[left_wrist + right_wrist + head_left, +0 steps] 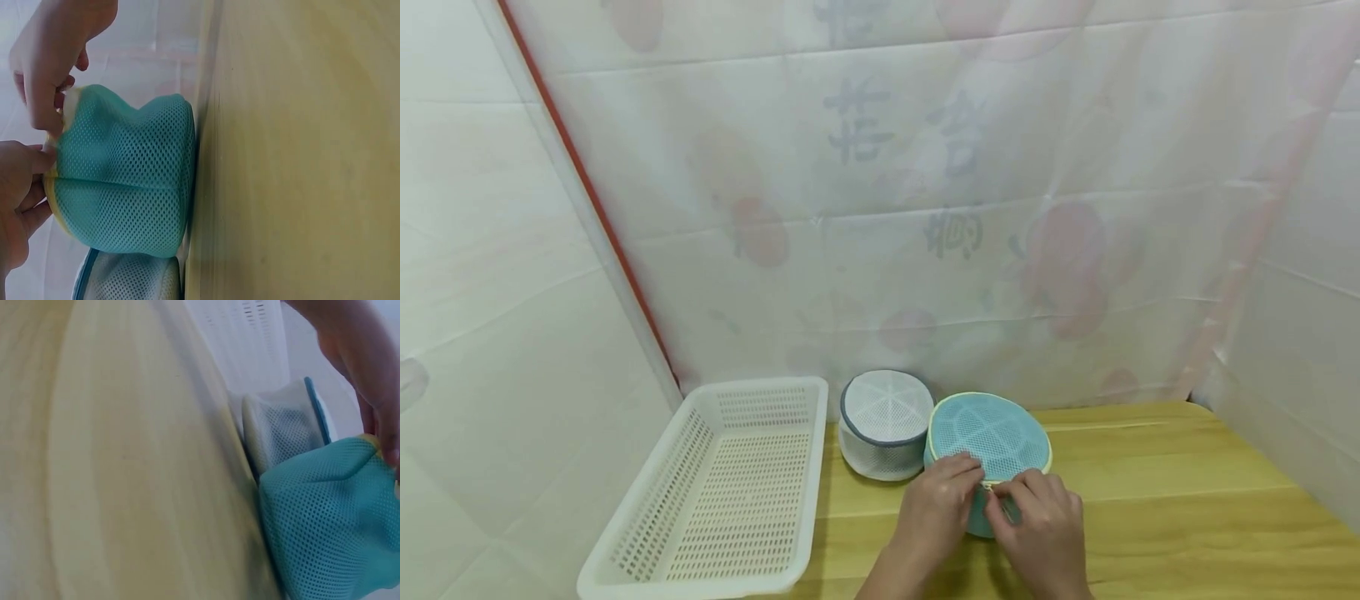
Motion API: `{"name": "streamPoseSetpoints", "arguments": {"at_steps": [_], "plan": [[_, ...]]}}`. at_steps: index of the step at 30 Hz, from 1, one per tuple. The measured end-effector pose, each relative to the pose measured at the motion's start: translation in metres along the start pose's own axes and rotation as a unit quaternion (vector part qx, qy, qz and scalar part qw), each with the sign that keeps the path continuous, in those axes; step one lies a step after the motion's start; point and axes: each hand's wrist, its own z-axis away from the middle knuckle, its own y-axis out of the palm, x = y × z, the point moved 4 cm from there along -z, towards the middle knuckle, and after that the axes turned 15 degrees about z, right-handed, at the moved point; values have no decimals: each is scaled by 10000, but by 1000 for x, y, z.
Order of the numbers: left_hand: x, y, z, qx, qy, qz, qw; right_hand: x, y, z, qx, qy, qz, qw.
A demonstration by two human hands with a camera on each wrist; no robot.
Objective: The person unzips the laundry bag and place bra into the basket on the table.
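A round teal mesh laundry bag with a yellow zipped rim stands upright on the wooden table. My left hand pinches its rim at the front left. Close beside it, my right hand pinches the small zipper pull at the front of the rim. In the left wrist view the teal bag's side is creased inward, and both hands meet at its yellow edge. The right wrist view shows the left hand at the rim; the right hand is mostly out of that frame.
A white mesh laundry bag with a dark grey rim stands against the teal one on the left. Further left lies a white perforated plastic basket. Bare wooden table extends to the right. Pale printed sheeting hangs behind.
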Motion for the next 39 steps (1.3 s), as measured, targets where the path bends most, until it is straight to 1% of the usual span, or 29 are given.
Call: {"name": "streamPoseSetpoints", "arguments": {"at_steps": [4, 6, 8, 10, 12, 14, 16, 19, 22, 24, 27, 30, 36, 39], "plan": [[4, -1, 2, 114, -17, 91, 9999, -3, -2, -3, 82, 104, -212, 9997], [8, -3, 3, 127, -106, 168, 9997, -5, -3, -5, 104, 190, -254, 9994], [12, -6, 5, 106, -259, 302, 9992, -9, -4, -6, 112, 297, -272, 9991], [16, -8, 6, 85, -344, 305, 9989, -13, -5, -7, 136, 391, -313, 9986], [17, -10, 6, 103, -362, 230, 9990, -15, -4, -7, 163, 420, -376, 9983], [16, -11, 6, 170, -297, 172, 9993, -15, -3, -6, 200, 394, -447, 9980], [14, -11, 5, 304, -221, 121, 9992, -15, -2, -6, 248, 364, -533, 9976], [7, -11, 4, 603, -127, 55, 9981, -14, 0, -5, 324, 292, -606, 9972], [1, -10, 3, 898, -69, -47, 9959, -9, 2, -3, 364, 97, -848, 9957], [-3, -9, 3, 964, 15, -74, 9953, -6, 4, -2, 392, -75, -1045, 9937], [-7, -8, 3, 885, 160, -135, 9959, 0, 4, -2, 383, -284, -1313, 9902], [-7, -7, 3, 815, 207, -221, 9962, 4, 4, -2, 282, -368, -1359, 9896], [-3, -7, 5, 937, 49, -332, 9950, 9, 3, -3, -330, -588, -1374, 9882], [-2, -8, 6, 990, 43, -382, 9943, 9, 3, -2, -459, -650, -1437, 9864]]}}
